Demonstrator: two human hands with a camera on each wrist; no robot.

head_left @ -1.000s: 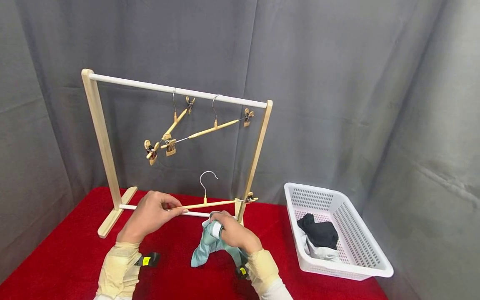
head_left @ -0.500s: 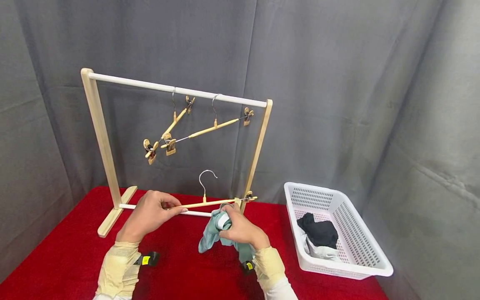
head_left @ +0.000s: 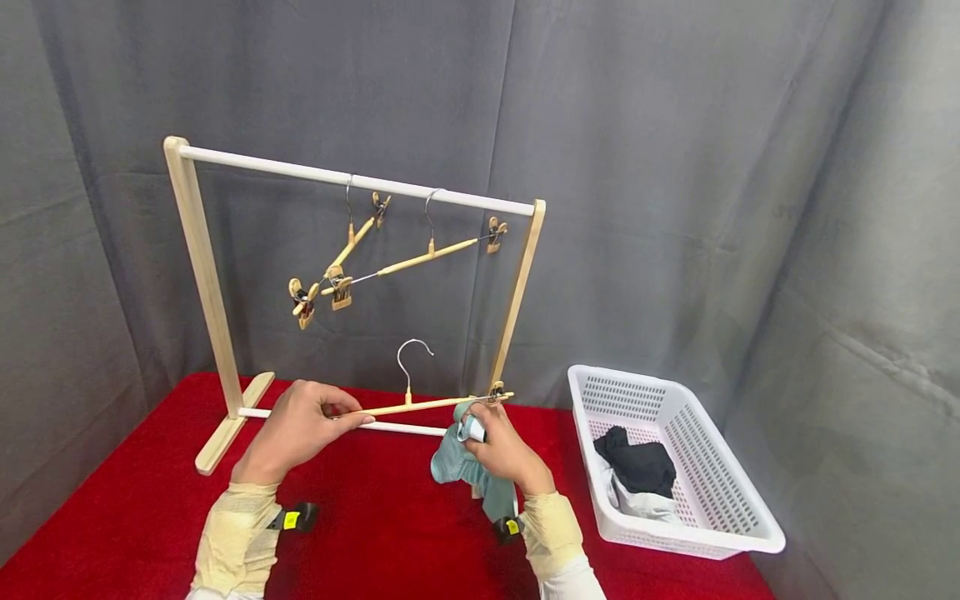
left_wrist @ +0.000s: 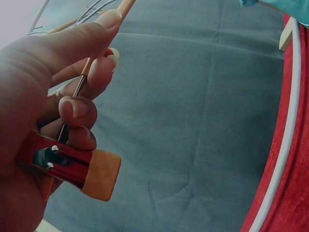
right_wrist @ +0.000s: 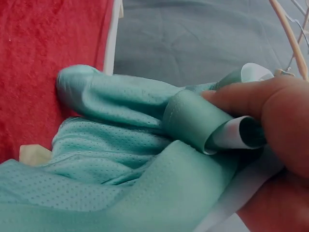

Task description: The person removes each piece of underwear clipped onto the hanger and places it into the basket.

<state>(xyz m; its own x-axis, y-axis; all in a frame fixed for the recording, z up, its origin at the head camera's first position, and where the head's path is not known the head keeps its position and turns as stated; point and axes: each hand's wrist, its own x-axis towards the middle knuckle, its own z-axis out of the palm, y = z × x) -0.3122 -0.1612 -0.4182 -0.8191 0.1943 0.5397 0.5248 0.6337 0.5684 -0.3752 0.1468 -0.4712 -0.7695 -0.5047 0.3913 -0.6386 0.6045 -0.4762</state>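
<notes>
My left hand (head_left: pixel 303 429) pinches the wooden bar of a clip hanger (head_left: pixel 420 407) between thumb and fingers, near its left end. The hanger's metal hook points up. In the left wrist view, the left clip (left_wrist: pixel 102 175) sits under my curled fingers. My right hand (head_left: pixel 510 454) grips a bunched teal mesh garment (head_left: pixel 456 458) with a white-lined band (right_wrist: pixel 198 121). That hand lies just under the hanger's right clip (head_left: pixel 497 392); whether its fingertips touch the clip is hidden. The garment hangs down below the hand.
A wooden rack (head_left: pixel 198 275) with a white top rail (head_left: pixel 285 168) stands behind, two more clip hangers (head_left: pixel 427 260) hanging from it. On the right, a white basket (head_left: pixel 720 475) holds black cloth (head_left: pixel 641 467) and white cloth (head_left: pixel 645 507). Red cloth (head_left: pixel 360 533) covers the table.
My right hand has moved right and up with the teal garment, from below the bar to the hanger's right clip. My left hand and the hanger have stayed nearly still.
</notes>
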